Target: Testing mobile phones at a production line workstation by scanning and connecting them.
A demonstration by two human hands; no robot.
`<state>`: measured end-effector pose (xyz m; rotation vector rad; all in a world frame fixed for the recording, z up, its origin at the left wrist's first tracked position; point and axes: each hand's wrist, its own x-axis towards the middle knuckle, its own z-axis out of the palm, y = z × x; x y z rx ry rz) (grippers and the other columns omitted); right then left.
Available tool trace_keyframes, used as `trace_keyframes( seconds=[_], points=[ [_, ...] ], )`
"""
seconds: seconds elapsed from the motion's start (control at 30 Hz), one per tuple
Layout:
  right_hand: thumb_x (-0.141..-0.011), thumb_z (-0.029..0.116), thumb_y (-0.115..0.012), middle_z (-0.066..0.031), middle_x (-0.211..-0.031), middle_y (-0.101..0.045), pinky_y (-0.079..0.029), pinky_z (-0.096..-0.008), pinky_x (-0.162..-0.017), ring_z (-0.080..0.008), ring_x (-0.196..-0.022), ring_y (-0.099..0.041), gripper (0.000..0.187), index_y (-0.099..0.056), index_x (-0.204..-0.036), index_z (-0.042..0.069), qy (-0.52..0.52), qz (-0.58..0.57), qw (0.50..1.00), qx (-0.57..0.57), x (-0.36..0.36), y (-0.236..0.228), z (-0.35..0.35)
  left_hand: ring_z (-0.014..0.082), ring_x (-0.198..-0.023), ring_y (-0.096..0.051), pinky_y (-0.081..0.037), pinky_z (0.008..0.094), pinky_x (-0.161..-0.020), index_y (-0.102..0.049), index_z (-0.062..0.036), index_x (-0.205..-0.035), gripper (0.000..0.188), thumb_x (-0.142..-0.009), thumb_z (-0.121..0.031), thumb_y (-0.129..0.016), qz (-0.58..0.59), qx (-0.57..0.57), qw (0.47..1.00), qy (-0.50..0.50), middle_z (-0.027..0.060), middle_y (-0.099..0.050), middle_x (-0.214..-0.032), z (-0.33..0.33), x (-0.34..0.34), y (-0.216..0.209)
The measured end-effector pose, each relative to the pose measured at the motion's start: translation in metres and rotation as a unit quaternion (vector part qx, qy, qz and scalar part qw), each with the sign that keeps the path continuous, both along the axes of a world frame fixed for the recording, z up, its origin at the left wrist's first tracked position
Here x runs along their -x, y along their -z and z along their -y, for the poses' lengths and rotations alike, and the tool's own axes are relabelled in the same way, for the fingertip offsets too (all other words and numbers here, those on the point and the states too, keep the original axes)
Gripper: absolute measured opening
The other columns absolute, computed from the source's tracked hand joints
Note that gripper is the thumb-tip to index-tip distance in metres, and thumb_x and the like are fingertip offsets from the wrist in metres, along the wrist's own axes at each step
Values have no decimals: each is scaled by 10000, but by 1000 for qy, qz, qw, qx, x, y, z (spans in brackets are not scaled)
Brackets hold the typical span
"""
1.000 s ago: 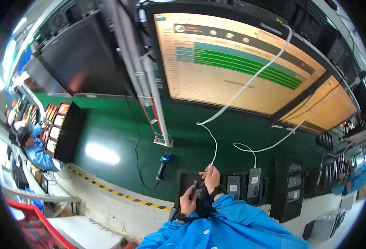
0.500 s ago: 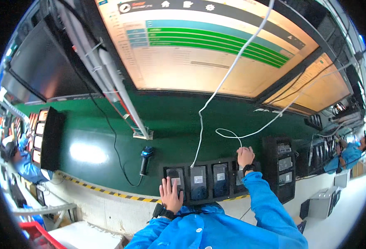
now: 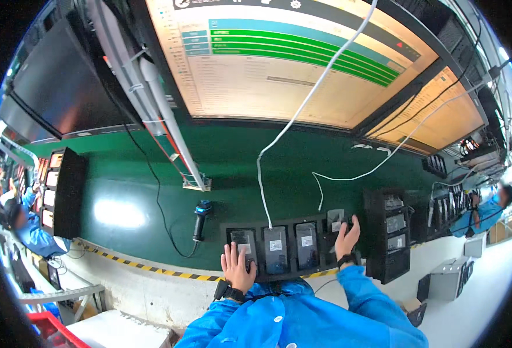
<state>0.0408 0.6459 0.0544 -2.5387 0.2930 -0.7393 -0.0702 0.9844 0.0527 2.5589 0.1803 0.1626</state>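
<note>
Flat dark devices point(image 3: 306, 256) with pale labels point(image 3: 276, 245) lie side by side in a black tray point(image 3: 292, 248).

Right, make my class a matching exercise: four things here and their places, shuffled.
Things:
1. Left hand
2. Handheld scanner
3. Red bin
4. Right hand

Places:
A. Lower left edge of the view
B. Right end of the black tray
C. On the green bench, left of the tray
D. Left end of the tray

Pairs: 1-D; 2-C; 3-A; 4-B
</note>
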Motion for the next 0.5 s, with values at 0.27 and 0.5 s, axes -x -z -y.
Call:
trace_keyframes(
  seconds=[0.27, 0.5],
  points=[
    [-817, 200, -644, -181, -1120, -559, -371, -418, -941, -345, -1042, -503, 472, -493, -1218, 1, 40, -85, 994, -54, 80, 15, 5, 390, -1257, -382, -279, 516, -1015, -565, -58, -1118, 399, -738, -150, -641, 48, 64, 997, 3, 161, -508, -1269, -14, -13, -19],
    [-718, 269, -747, -163, -1049, -595, -427, -403, -886, -328, -1000, -538, 521, -559, -1128, 8, 11, -92, 996, -13, 20, 24, 10, 385, -1037, -509, -409, 482, -857, -500, -48, -1139, 463, -710, -155, -636, 124, -24, 973, -192, 186, -566, -1043, -106, -87, 23]
  ],
)
